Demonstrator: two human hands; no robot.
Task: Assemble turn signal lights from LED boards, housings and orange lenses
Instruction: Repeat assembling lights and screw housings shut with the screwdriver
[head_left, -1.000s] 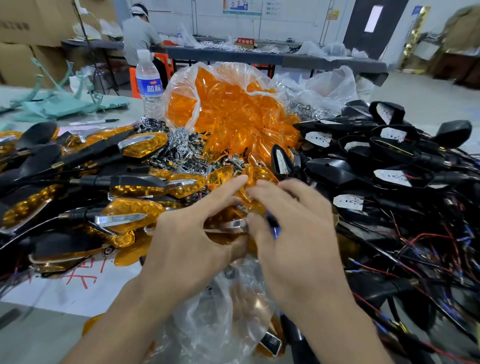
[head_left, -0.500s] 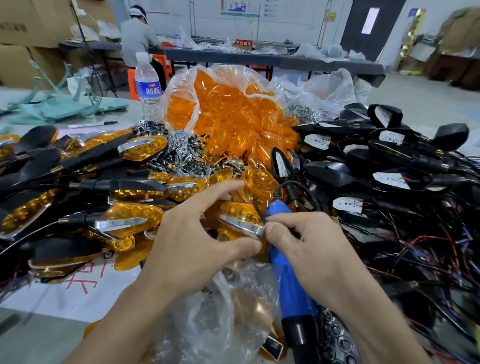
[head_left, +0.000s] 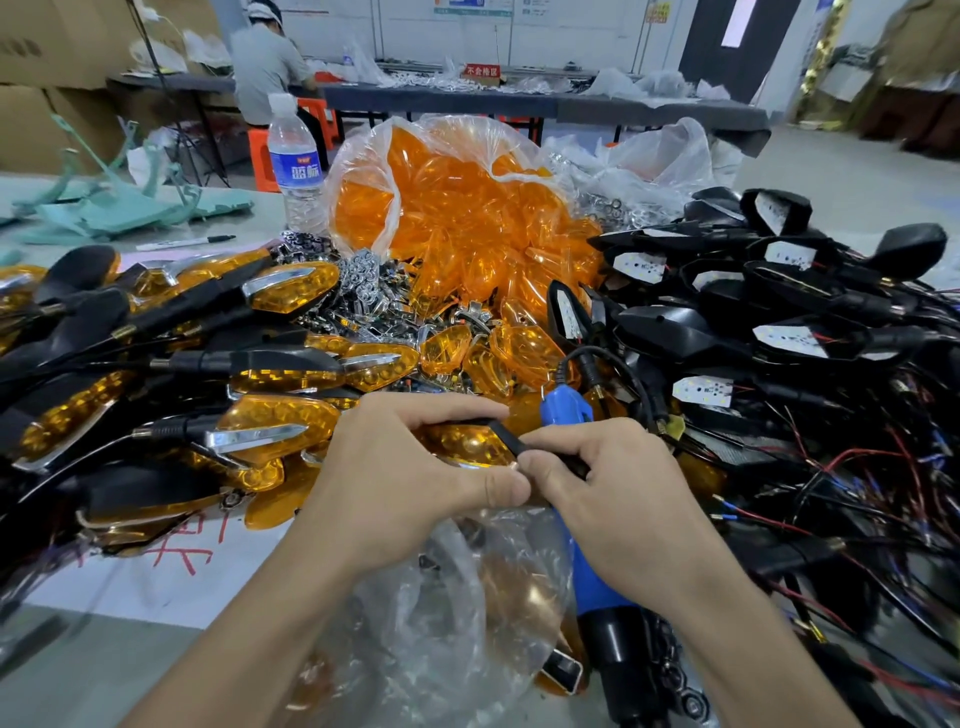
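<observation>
Pressure was best spread evenly along the lens seam, it was judged. The turn signal light (head_left: 467, 444), just in front of the lens bag (head_left: 374, 171), was gripped by the curled left hand (head_left: 415, 483) and its black end pinched by the right hand (head_left: 613, 493).

The turn signal (head_left: 467, 445) pinched by the left hand (head_left: 395, 483) and the right hand (head_left: 615, 499) fills the gap between their fingers. Just beyond the fingertips lie loose orange lenses (head_left: 524, 348), then the bulging lens bag (head_left: 457, 208). Left of the fingers, finished signals (head_left: 283, 421) crowd close; to the right are black housings (head_left: 670, 327) and tangled wires (head_left: 857, 467). A blue screwdriver (head_left: 565, 408) runs under the right fingers. Behind the left fingers, white paper (head_left: 171, 577) and table (head_left: 104, 670) leave room.
</observation>
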